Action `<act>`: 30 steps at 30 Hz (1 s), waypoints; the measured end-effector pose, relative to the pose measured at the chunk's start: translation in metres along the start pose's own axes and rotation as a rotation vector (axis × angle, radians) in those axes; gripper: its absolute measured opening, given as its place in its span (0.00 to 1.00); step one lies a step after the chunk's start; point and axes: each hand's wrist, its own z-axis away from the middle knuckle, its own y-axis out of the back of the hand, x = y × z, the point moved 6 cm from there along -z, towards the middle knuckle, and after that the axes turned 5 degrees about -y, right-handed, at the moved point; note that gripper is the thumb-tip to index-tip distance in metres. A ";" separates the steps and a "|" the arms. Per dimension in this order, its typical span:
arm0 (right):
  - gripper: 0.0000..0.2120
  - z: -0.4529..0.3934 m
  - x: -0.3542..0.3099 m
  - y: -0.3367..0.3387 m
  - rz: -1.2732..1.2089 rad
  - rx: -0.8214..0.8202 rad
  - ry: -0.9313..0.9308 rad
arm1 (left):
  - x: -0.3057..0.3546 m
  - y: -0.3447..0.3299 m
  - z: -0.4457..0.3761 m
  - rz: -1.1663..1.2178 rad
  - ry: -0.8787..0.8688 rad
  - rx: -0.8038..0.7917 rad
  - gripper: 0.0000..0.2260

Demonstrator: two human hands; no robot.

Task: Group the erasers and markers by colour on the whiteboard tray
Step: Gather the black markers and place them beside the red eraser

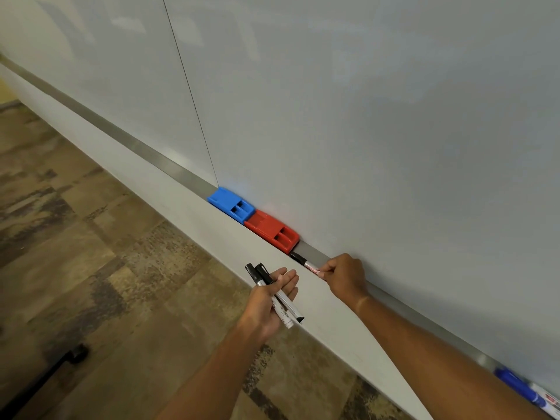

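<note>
A blue eraser (231,205) and a red eraser (271,231) sit side by side, touching, in the grey whiteboard tray (169,169). Just right of the red eraser a black-capped marker (304,261) lies in the tray, and my right hand (345,275) pinches its rear end. My left hand (274,298), held in front of the tray below the erasers, grips two black-capped markers (272,291) with the caps pointing up and left. Blue markers (525,389) lie in the tray at the far lower right, partly cut off by the frame edge.
The whiteboard (363,116) fills the upper right, with a vertical seam above the blue eraser. Patterned brown carpet (91,253) covers the floor at left. A dark wheeled leg (65,360) stands at the lower left.
</note>
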 end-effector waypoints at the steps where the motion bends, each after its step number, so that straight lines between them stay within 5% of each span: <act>1: 0.03 0.000 0.001 0.000 0.001 0.001 0.006 | -0.001 -0.001 0.000 -0.002 0.002 0.001 0.12; 9: 0.03 0.013 -0.010 0.007 -0.137 0.059 0.104 | -0.006 -0.010 0.002 0.005 0.017 -0.011 0.13; 14: 0.06 0.043 -0.033 -0.020 -0.369 -0.349 0.168 | -0.007 -0.014 0.003 0.066 0.034 -0.031 0.14; 21: 0.05 0.049 -0.032 -0.033 -0.497 -0.522 0.004 | -0.011 -0.018 0.000 0.047 0.037 -0.064 0.20; 26: 0.05 0.044 -0.031 -0.026 -0.431 -0.427 0.023 | -0.010 -0.019 -0.003 0.087 0.023 -0.055 0.18; 30: 0.07 0.020 -0.031 0.004 -0.089 -0.084 0.100 | -0.007 -0.015 -0.008 0.046 -0.014 -0.017 0.10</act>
